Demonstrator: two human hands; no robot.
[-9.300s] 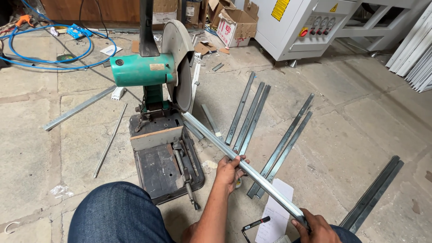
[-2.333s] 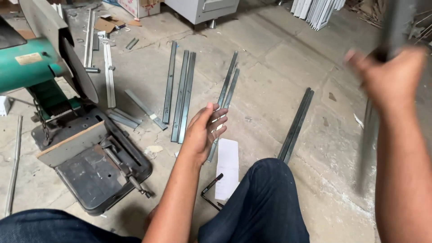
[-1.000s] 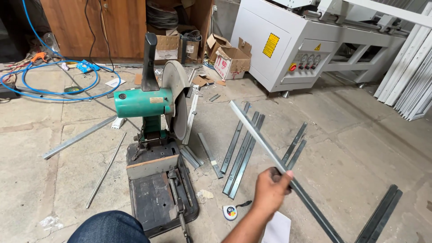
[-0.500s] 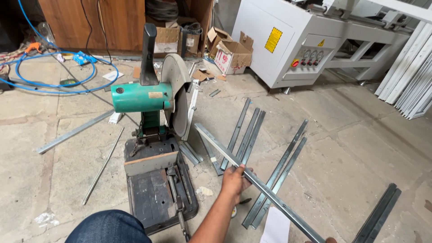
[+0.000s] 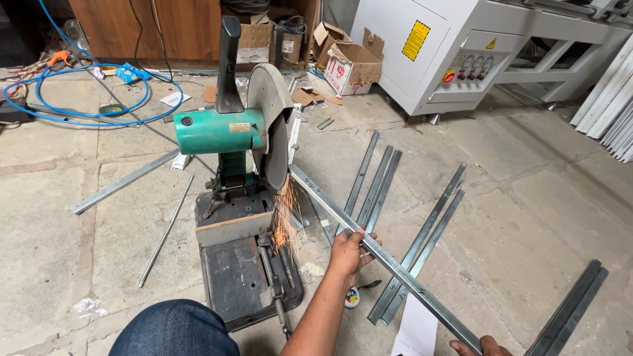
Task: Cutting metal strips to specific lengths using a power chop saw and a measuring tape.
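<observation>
1. Sparks (image 5: 287, 221) spray down from the chop saw (image 5: 241, 142) where its disc (image 5: 275, 142) meets the long metal channel (image 5: 369, 247), which runs from the saw's base toward 5 o'clock.
2. Left hand (image 5: 348, 250) is closed around the channel just past the cut, its grip clamped on the metal; the right hand (image 5: 484, 346) shows only at the bottom edge, under the far end, and I cannot tell whether its grip is closed.
3. Risk, as I judge it: the left hand sits near the sparks and disc, so a slip or kick of the channel could carry it in.
4. Risk: the channel looks hand-steadied; if it twists, the disc could bind.
5. Risk: sparks land near the knee (image 5: 175, 329) at 7 o'clock.
6. Count: one saw; about five loose channels (image 5: 379, 188) on the floor at 3 o'clock, a pair (image 5: 570, 310) at 4 o'clock, two strips (image 5: 125, 181) at 9 o'clock; one tape measure (image 5: 352, 298); one paper sheet (image 5: 415, 329).
</observation>
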